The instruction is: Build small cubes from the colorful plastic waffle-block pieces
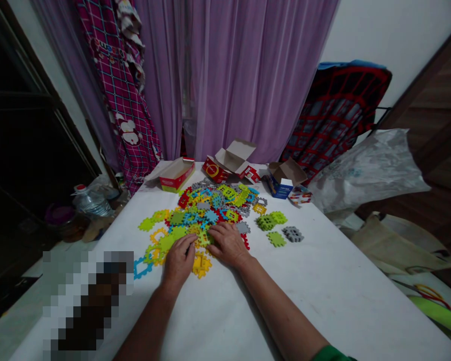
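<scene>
Looking forward and down, in the head view, at a loose heap of coloured notched pieces (211, 217) on the white table (218, 321), with both hands at its near edge. Possible to go wrong, by judgement: sliding of the overlapping pieces, caused by pulling one from under the others. Possible also: pushing the yellow pieces (201, 264), lying between the hands on the near side, out of place by a careless sweep. Less likely: disturbing the green stack (265, 222) or the grey stack (293, 233), both right of the heap, by a wide turn outward of the right hand (229, 244).

About the pose: left forearm (152, 318) and right forearm (278, 301) stretched forward, converging toward the heap, with backs of the hands upward. Left hand (178, 258) near to the right one but apart from it, with bent fingers beside lime pieces. Right fingers extended over the pieces, slightly curled down. Cannot tell for either hand about a firm grip, because of partly hidden fingertips.
</scene>
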`<action>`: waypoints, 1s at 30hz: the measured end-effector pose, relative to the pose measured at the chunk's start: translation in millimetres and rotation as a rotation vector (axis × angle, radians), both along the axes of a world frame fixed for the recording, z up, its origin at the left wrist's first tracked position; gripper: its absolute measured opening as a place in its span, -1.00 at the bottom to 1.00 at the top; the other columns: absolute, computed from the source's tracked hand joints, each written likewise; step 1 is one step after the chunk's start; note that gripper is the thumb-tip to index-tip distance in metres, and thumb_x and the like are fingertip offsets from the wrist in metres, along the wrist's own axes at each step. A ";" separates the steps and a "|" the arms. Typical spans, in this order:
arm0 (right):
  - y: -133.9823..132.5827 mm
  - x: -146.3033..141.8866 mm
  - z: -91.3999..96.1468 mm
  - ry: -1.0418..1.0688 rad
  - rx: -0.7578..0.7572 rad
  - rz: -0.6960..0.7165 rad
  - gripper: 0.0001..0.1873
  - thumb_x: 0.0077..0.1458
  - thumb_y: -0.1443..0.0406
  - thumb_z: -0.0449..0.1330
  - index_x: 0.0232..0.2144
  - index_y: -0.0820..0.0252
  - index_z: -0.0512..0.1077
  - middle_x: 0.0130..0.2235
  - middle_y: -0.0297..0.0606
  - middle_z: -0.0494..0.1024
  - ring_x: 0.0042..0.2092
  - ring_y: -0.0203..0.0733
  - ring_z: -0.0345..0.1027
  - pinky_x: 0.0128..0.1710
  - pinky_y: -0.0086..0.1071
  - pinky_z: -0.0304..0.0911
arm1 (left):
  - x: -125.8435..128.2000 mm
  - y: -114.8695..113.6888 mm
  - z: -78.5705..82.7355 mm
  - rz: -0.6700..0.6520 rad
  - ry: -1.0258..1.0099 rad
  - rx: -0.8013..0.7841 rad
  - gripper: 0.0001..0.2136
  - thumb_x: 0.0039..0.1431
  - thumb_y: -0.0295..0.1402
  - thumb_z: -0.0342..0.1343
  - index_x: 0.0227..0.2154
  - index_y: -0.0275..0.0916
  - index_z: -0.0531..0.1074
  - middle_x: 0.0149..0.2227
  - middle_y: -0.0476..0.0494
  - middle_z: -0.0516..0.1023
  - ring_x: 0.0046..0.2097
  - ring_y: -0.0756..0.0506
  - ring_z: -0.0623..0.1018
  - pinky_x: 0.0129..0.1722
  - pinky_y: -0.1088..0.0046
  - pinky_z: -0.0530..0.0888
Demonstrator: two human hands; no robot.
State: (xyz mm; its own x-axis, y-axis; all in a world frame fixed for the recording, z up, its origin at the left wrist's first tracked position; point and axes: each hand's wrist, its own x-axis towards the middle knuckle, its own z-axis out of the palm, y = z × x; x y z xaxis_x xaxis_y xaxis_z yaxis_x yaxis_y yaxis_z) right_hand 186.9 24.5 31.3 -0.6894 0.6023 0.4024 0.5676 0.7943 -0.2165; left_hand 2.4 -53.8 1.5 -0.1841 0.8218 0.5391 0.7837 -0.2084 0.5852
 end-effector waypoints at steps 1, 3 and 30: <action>0.0 -0.6 -0.8 -0.001 0.004 0.002 -0.56 0.08 0.16 0.28 0.02 0.11 0.48 0.04 -0.14 0.54 0.07 0.01 0.29 0.05 -0.11 0.18 | -0.1 0.1 0.1 -0.003 0.001 0.002 -0.72 0.22 -0.37 -0.05 -0.15 -0.14 0.56 -0.10 -0.12 0.64 -0.02 -0.11 0.59 0.08 0.23 0.51; -0.4 0.0 -1.5 0.012 0.015 -0.003 -0.57 0.08 0.16 0.28 0.01 0.12 0.48 0.02 -0.13 0.55 0.04 0.00 0.31 0.02 -0.12 0.20 | -0.3 0.2 0.4 -0.008 0.004 0.006 -0.72 0.22 -0.37 -0.05 -0.15 -0.16 0.55 -0.09 -0.13 0.64 -0.02 -0.12 0.59 0.07 0.24 0.51; -39.3 96.4 -6.3 0.051 -0.241 -0.900 -0.47 0.12 0.00 0.15 0.03 0.20 0.41 -0.02 -0.05 0.52 0.00 0.00 0.40 -0.15 -0.29 0.30 | -2.8 -1.8 2.2 -0.007 0.046 -0.015 -0.71 0.22 -0.28 -0.06 -0.20 -0.16 0.56 -0.12 -0.12 0.65 -0.05 -0.13 0.60 0.05 0.27 0.51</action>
State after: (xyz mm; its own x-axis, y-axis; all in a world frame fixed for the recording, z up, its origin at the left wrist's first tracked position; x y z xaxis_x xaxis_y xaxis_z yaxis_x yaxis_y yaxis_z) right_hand 283.4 -14.8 25.1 0.0926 0.9724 0.2141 0.9328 -0.0095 -0.3602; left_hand -0.4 -55.6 3.7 -0.1536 0.8310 0.5346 0.8084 -0.2055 0.5516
